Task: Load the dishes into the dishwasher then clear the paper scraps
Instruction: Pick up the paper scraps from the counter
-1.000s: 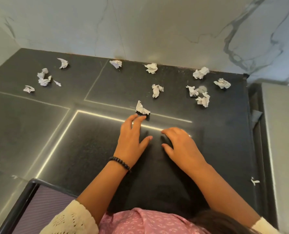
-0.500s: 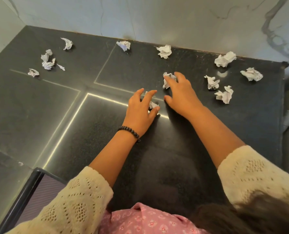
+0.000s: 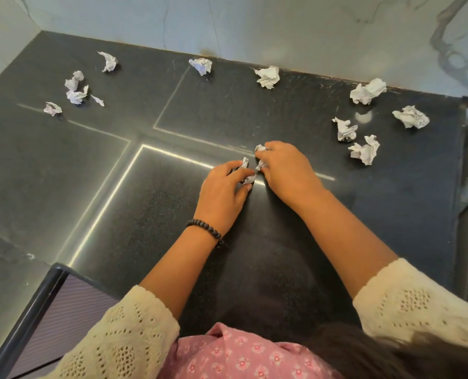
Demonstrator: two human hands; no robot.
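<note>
Here, two crumpled paper scraps are held at the middle of the dark tabletop (image 3: 63, 170): the left hand (image 3: 221, 195) is curled round one scrap (image 3: 246, 170), pinched between thumb and fingers, and the right hand (image 3: 287, 170) is closed round a second scrap (image 3: 260, 157), of which only white edges are seen at the fingertips. The two grips are nearly touching. No long axis can be made out on either wad, since most of each is hidden by the fingers. Beyond the right grip and to its right, five loose scraps (image 3: 364, 150) are scattered near the marble wall (image 3: 282, 28); straight ahead of the grips two more are seen by the wall, and far to the left of the left grip a small cluster (image 3: 75, 90) is spread. A beaded bracelet (image 3: 205, 231) is worn on the left wrist. Compared with half a second ago, the right hand has been drawn back from its forward reach, and its scrap has been brought beside the left hand.
</note>
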